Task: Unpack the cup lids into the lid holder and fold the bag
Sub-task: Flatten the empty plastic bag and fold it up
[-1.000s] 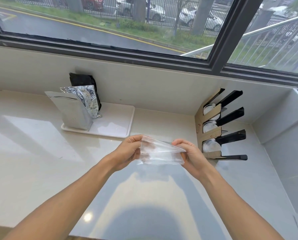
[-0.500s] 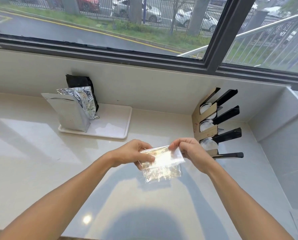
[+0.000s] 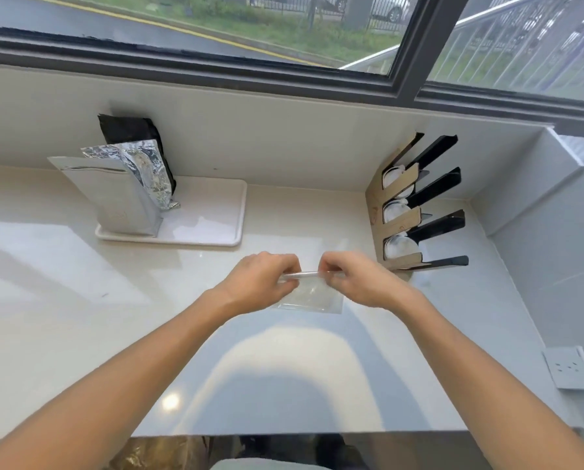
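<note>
From the head camera, looking down: the left hand (image 3: 263,283) and the right hand (image 3: 358,283) each pinch one end of the top fold of the clear bag (image 3: 312,296), fingers curled over it, close together just above the worktop (image 3: 80,300). The bag hangs a little to the near left of the lid holder (image 3: 399,218), which stands against the corner wall with white lids (image 3: 399,247) showing in its slots. So I'd judge the unpacking done and the folding under way.

To fold it well, I would keep both pinches level so the crease runs straight, press the air out toward the open end, and lay the bag down on the worktop to flatten each turn; thin film like this tends to spring back open if let go early.

The bag itself is empty by the look of it, transparent and crinkled, its top edge rolled into a narrow glossy strip between the two hands, its lower part hanging loose and roughly square.
</note>
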